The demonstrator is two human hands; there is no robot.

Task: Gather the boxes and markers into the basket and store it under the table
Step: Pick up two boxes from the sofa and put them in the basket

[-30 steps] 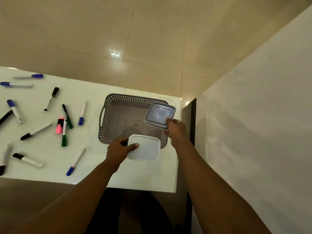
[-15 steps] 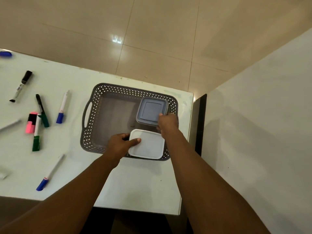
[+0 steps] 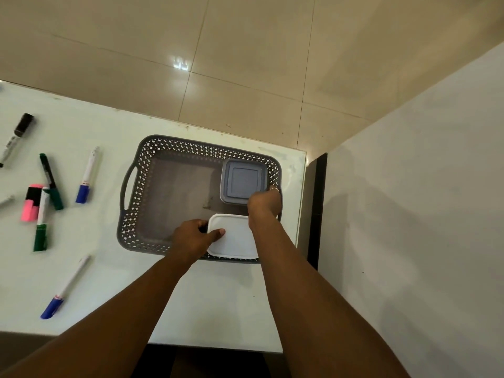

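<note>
A grey perforated basket (image 3: 141,186) with side handles stands on the white table (image 3: 114,282) near its right end. A grey lidded box (image 3: 241,181) lies in the basket's far right corner, with my right hand (image 3: 263,203) gripping its near right corner. A white lidded box (image 3: 236,238) sits at the basket's near right corner, partly over the rim; my left hand (image 3: 195,237) holds its left edge, thumb on the lid. Several markers lie left of the basket, among them a blue-capped marker (image 3: 87,175) and a second blue-capped marker (image 3: 64,289).
A pink highlighter (image 3: 30,203), green markers (image 3: 51,181) and a black-capped marker (image 3: 15,137) lie at the far left. A white wall (image 3: 422,214) rises right beside the table's right edge, with a dark gap (image 3: 315,208) between them. Tiled floor lies beyond the table.
Both hands have carried the boxes down into the basket: the grey box went from above the right rim to the far right corner, the white box from in front of the basket onto its near corner.
</note>
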